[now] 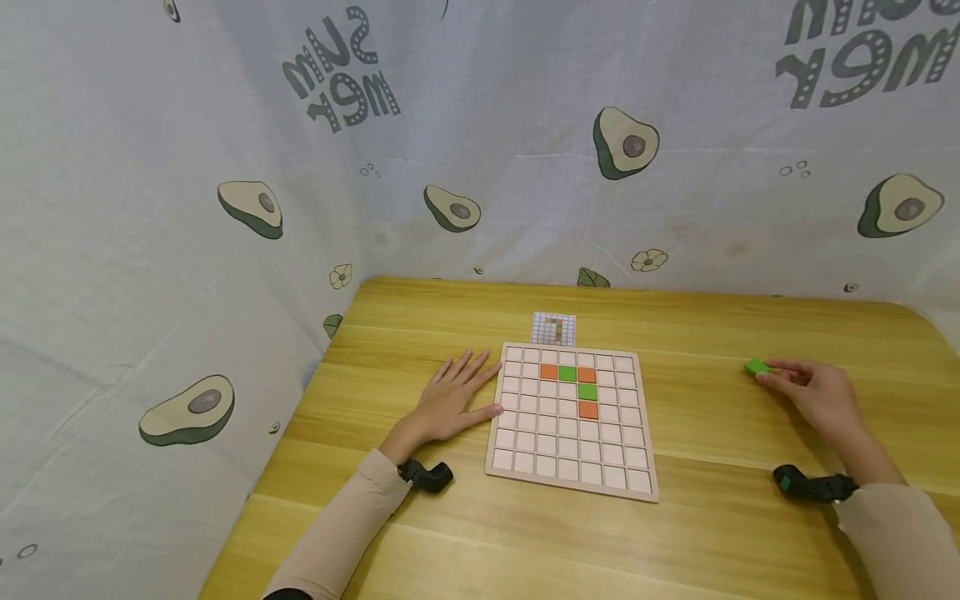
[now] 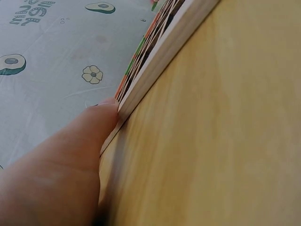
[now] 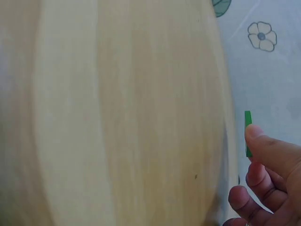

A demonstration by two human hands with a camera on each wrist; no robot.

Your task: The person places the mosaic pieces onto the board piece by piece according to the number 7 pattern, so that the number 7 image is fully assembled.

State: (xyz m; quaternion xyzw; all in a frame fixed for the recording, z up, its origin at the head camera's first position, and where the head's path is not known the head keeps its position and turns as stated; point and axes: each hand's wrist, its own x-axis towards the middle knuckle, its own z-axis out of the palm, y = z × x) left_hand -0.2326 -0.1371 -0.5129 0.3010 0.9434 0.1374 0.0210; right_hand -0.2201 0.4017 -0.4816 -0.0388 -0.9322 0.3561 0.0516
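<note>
Between the thumb and fingers of my right hand [image 1: 817, 400] is a green square tile [image 1: 757, 366], pinched by its edge at the right side of the table. The right wrist view shows this green tile [image 3: 248, 134] edge-on, with the thumb across it. My left hand [image 1: 450, 400] lies flat with fingers spread, its thumb and little finger touching the left edge of a wooden grid board [image 1: 570, 483]. Set in the board's upper cells are orange tiles, among them one on the left [image 1: 549, 371], and two green tiles, one in the top row [image 1: 567, 373].
A small printed card [image 1: 553, 328] with a coloured grid pattern sits against the board's far edge. The wooden table [image 1: 712, 533] meets a white curtain [image 1: 517, 167] printed with avocados at the back and left. Both wrists wear black camera bands.
</note>
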